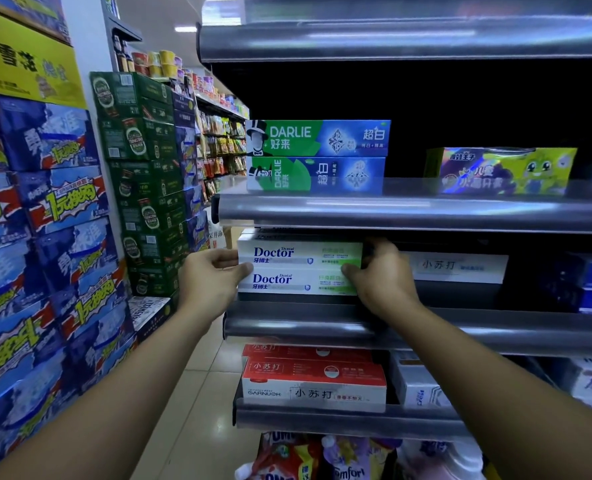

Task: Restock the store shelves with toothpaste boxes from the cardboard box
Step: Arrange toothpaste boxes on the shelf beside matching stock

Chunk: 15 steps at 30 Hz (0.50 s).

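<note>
Beside Doctor boxes [299,268], baking-soda box [457,266].

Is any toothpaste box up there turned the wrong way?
Yes. The lower Darlie box is turned: its logo runs sideways, while the top Darlie box reads normally. The Doctor boxes sit straight.

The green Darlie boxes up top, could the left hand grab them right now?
Probably yes. The Darlie boxes sit at the shelf's open front with nothing before them, but the left hand must first let go of the Doctor boxes.
</note>
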{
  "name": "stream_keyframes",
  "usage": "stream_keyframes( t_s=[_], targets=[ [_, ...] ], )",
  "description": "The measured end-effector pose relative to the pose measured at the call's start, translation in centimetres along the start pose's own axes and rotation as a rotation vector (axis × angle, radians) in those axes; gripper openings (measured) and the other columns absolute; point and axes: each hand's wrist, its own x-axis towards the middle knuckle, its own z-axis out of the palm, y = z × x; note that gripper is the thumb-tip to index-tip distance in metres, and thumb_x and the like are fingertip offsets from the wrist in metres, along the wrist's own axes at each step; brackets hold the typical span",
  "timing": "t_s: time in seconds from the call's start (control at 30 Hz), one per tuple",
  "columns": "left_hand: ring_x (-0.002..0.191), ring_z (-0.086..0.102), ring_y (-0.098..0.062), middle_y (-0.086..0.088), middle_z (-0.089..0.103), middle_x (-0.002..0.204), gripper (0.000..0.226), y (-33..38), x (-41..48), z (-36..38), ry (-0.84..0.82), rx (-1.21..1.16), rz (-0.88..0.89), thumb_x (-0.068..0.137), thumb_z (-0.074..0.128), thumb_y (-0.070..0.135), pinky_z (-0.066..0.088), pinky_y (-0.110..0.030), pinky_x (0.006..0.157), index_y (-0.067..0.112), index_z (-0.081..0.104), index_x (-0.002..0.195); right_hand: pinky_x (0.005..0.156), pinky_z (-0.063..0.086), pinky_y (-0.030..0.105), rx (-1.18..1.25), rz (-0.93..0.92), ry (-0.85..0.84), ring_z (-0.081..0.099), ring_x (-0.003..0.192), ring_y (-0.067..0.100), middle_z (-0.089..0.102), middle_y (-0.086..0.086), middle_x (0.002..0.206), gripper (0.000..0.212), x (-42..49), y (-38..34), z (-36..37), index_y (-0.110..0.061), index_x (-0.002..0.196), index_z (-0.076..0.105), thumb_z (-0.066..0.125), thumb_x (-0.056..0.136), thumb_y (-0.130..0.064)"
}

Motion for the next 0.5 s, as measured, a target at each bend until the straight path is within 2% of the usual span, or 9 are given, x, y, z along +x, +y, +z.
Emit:
stream_keyframes(
  t_s=[0.1, 0.17, 0.2, 0.23, 0.3, 0.37, 0.43, 0.5],
  targets=[
    [0.085, 0.071, -0.008, 0.018, 0.072, 0.087, 0.025, -0.1, 0.1, -0.1, -0.013, 0.059, 0.014, 0.079, 0.089, 0.030, 0.052, -0.022, 0.067, 0.028, 0.075, 0.099, 0.089, 0.057, 0.045, -0.042, -0.006, -0.010, 0.065, 0.104, 0.036, 0.068, 0.011, 0.111, 0.049, -0.7, -0.6, -0.7, -0.017, 0.130, 0.058, 0.078, 0.087, -0.031],
    [0.090, 0.074, -0.021, 0.013, 0.074, 0.096, 0.026, -0.2, -0.3, -0.5, -0.037, 0.060, 0.001, 0.082, 0.084, 0.031, 0.061, -0.039, 0.078, 0.029, 0.073, 0.105, 0.084, 0.056, 0.040, -0.080, -0.062, 0.036, 0.064, 0.098, 0.033, 0.066, 0.009, 0.108, 0.047, -1.7, -0.6, -1.6, -0.018, 0.129, 0.060, 0.076, 0.087, -0.032],
    [0.092, 0.074, -0.022, 0.013, 0.074, 0.099, 0.027, -0.3, -0.7, -0.8, -0.026, 0.054, 0.011, 0.083, 0.083, 0.032, 0.062, -0.046, 0.081, 0.029, 0.072, 0.108, 0.082, 0.054, 0.037, -0.086, -0.108, 0.066, 0.063, 0.097, 0.030, 0.066, 0.007, 0.108, 0.044, -2.4, -0.4, -2.1, -0.019, 0.127, 0.061, 0.074, 0.087, -0.032],
    [0.093, 0.073, -0.016, 0.015, 0.073, 0.100, 0.028, -0.5, -1.4, -1.1, 0.003, 0.057, 0.045, 0.084, 0.082, 0.033, 0.063, -0.046, 0.081, 0.032, 0.071, 0.110, 0.081, 0.051, 0.033, -0.073, -0.151, 0.091, 0.063, 0.096, 0.025, 0.066, 0.003, 0.109, 0.041, -3.3, 0.0, -2.6, -0.020, 0.126, 0.062, 0.074, 0.088, -0.032],
    [0.089, 0.068, 0.000, 0.019, 0.072, 0.096, 0.024, -0.7, -3.8, -1.6, 0.064, 0.060, 0.151, 0.085, 0.079, 0.036, 0.061, -0.032, 0.076, 0.043, 0.068, 0.104, 0.075, 0.047, 0.027, -0.019, -0.194, 0.123, 0.063, 0.089, 0.011, 0.066, -0.006, 0.104, 0.034, -5.6, 1.2, -3.9, -0.024, 0.120, 0.064, 0.074, 0.089, -0.033],
    [0.084, 0.066, 0.005, 0.024, 0.071, 0.093, 0.018, -0.8, -7.4, -1.5, 0.073, 0.013, 0.253, 0.086, 0.075, 0.034, 0.056, -0.018, 0.073, 0.047, 0.068, 0.095, 0.068, 0.047, 0.019, 0.018, -0.216, 0.120, 0.063, 0.078, -0.001, 0.066, -0.015, 0.092, 0.025, -8.4, 2.9, -5.5, -0.025, 0.112, 0.069, 0.076, 0.089, -0.033],
    [0.080, 0.065, 0.008, 0.027, 0.070, 0.087, 0.019, -1.2, -11.5, -1.2, 0.061, -0.014, 0.306, 0.088, 0.072, 0.030, 0.050, -0.008, 0.071, 0.047, 0.068, 0.092, 0.064, 0.048, 0.016, 0.040, -0.226, 0.083, 0.063, 0.070, -0.003, 0.069, -0.017, 0.082, 0.016, -11.1, 4.9, -7.1, -0.026, 0.100, 0.072, 0.077, 0.087, -0.033],
    [0.084, 0.065, 0.003, 0.023, 0.070, 0.087, 0.017, -2.1, -15.3, -0.3, 0.047, -0.038, 0.335, 0.092, 0.069, 0.031, 0.051, -0.013, 0.078, 0.048, 0.066, 0.093, 0.062, 0.050, 0.020, 0.056, -0.198, 0.025, 0.063, 0.063, 0.000, 0.071, -0.016, 0.077, 0.011, -13.4, 7.1, -8.8, -0.029, 0.090, 0.072, 0.077, 0.082, -0.035]
  ],
)
